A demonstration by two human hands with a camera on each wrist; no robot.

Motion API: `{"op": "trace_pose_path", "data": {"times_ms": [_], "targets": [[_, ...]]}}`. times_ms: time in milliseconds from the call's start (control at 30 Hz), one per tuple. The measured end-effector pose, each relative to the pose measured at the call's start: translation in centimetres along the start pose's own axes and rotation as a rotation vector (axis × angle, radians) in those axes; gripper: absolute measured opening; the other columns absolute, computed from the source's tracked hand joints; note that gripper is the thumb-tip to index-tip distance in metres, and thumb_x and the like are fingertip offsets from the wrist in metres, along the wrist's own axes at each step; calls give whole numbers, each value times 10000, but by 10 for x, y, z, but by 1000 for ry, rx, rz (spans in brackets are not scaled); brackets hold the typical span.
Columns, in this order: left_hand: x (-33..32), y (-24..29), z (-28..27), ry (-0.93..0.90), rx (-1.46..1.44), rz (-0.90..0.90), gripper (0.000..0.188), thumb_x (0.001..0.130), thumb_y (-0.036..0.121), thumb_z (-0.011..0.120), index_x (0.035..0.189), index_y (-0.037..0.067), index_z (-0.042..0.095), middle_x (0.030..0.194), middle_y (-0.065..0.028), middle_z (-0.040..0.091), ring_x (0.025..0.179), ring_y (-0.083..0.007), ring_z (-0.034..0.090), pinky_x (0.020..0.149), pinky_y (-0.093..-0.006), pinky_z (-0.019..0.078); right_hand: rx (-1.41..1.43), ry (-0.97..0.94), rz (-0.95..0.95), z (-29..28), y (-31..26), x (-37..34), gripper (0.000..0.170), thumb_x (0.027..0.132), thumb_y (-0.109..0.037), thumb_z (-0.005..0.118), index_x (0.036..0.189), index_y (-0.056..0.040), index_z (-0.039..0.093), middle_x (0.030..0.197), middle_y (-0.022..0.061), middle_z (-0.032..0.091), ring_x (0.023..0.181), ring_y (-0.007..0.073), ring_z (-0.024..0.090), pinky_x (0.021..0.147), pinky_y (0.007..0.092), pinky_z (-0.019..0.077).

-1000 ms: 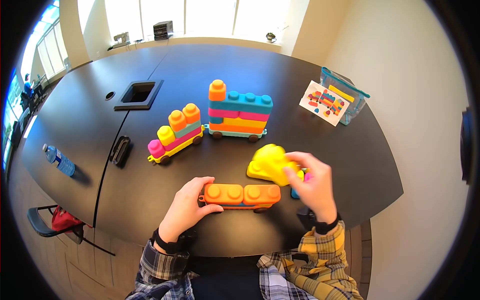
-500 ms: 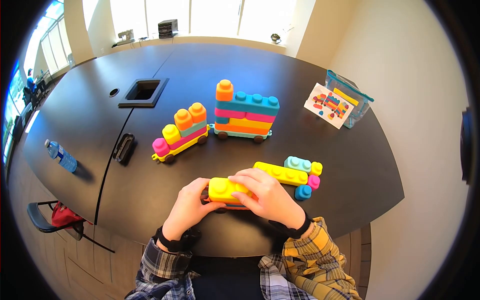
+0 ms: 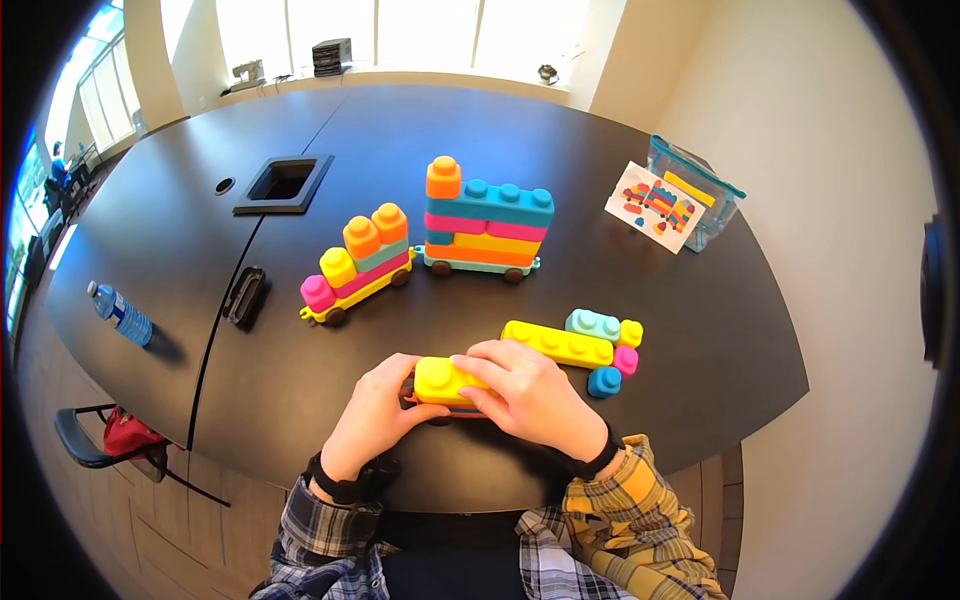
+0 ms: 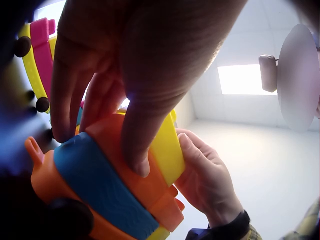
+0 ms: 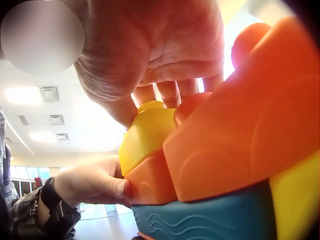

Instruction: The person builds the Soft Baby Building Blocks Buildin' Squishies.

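A toy block wagon stands close in front of me, with an orange base (image 4: pixel 47 172), a blue block (image 4: pixel 100 182) above it and orange blocks (image 5: pixel 240 135) higher up. On its left end sits a yellow block (image 3: pixel 440 380), resting on an orange block in the right wrist view. My left hand (image 3: pixel 375 410) grips the wagon's left end, thumb in front and fingers behind. My right hand (image 3: pixel 535 395) holds the yellow block from above between thumb and fingers. Its palm hides the wagon's right end in the head view.
Beyond my right hand lie loose blocks: a long yellow one (image 3: pixel 560 345), a light blue one (image 3: pixel 593 323) and several small ones. Two built wagons, one low (image 3: pixel 360 265) and one tall (image 3: pixel 485 230), stand behind. A picture card (image 3: pixel 655 207) leans on a clear bag (image 3: pixel 715 205). A water bottle (image 3: pixel 120 315) is left.
My right hand has carried the yellow block left from the loose blocks onto the wagon's left end. My left hand has kept its grip on the wagon.
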State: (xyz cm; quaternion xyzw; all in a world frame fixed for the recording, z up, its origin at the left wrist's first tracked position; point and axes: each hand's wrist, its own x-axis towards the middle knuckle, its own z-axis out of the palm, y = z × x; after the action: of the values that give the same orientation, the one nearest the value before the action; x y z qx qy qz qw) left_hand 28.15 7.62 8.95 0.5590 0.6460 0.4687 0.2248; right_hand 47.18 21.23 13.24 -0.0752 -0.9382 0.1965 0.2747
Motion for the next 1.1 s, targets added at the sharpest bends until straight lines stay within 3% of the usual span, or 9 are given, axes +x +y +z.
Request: {"op": "trace_pose_path", "data": {"times_ms": [133, 233, 400, 533, 733, 833, 933, 1100], "targets": [[3, 15, -2, 63, -18, 134, 562, 802, 190, 913, 1255, 12, 632, 1124, -156, 704, 1037, -326, 719, 909, -390, 586, 2, 19, 11, 7, 3, -3, 361, 898, -146, 776, 1241, -55, 708, 1158, 132, 701, 1013, 336, 692, 888, 425, 567], [6, 18, -5, 16, 45, 113, 522, 832, 204, 889, 1249, 15, 638, 1126, -157, 706, 1030, -327, 720, 903, -386, 579, -1, 59, -5, 11, 3, -6, 379, 919, -181, 760, 1269, -50, 694, 1146, 121, 689, 1017, 320, 681, 872, 429, 558], [6, 17, -4, 10, 24, 95, 488, 840, 168, 870, 1251, 19, 651, 1127, -144, 718, 1036, -291, 716, 906, -366, 569, 50, 36, 34, 0, -1, -11, 511, 939, -216, 758, 1405, -55, 624, 1294, 162, 680, 1175, 365, 656, 1005, 447, 527], [7, 16, -4, 12, -11, 63, 481, 825, 140, 873, 1243, 24, 663, 1120, -124, 729, 1048, -262, 714, 922, -358, 559, 17, 80, 165, -33, 16, -23, 500, 944, -224, 746, 1394, -47, 621, 1371, 186, 657, 1281, 403, 614, 1087, 463, 487], [7, 19, -6, 16, 45, 111, 478, 838, 162, 873, 1240, 26, 654, 1100, -138, 717, 1003, -303, 720, 886, -369, 582, -269, 214, 506, -89, 101, -68, 352, 920, -189, 743, 1225, -18, 700, 1267, 178, 691, 1144, 387, 670, 987, 432, 545], [7, 19, -7, 17, 46, 114, 481, 836, 163, 876, 1241, 27, 655, 1105, -136, 719, 999, -301, 721, 882, -368, 582, -323, 106, 672, -101, 137, -95, 341, 909, -185, 747, 1221, -49, 722, 1249, 136, 701, 1133, 355, 682, 982, 420, 548], [6, 17, -6, 14, 8, 60, 497, 816, 151, 885, 1251, 43, 668, 1131, -120, 735, 1040, -269, 712, 917, -367, 558, -315, -34, 698, -106, 158, -109, 342, 888, -177, 760, 1212, -71, 736, 1235, 127, 709, 1109, 347, 693, 969, 414, 553], [7, 18, -6, 19, 42, 104, 487, 834, 173, 881, 1244, 33, 657, 1101, -136, 720, 1000, -303, 719, 880, -367, 578, -241, -47, 761, -102, 168, -112, 383, 844, -142, 793, 1213, -58, 732, 1151, 149, 734, 1063, 346, 709, 946, 413, 564]]}}
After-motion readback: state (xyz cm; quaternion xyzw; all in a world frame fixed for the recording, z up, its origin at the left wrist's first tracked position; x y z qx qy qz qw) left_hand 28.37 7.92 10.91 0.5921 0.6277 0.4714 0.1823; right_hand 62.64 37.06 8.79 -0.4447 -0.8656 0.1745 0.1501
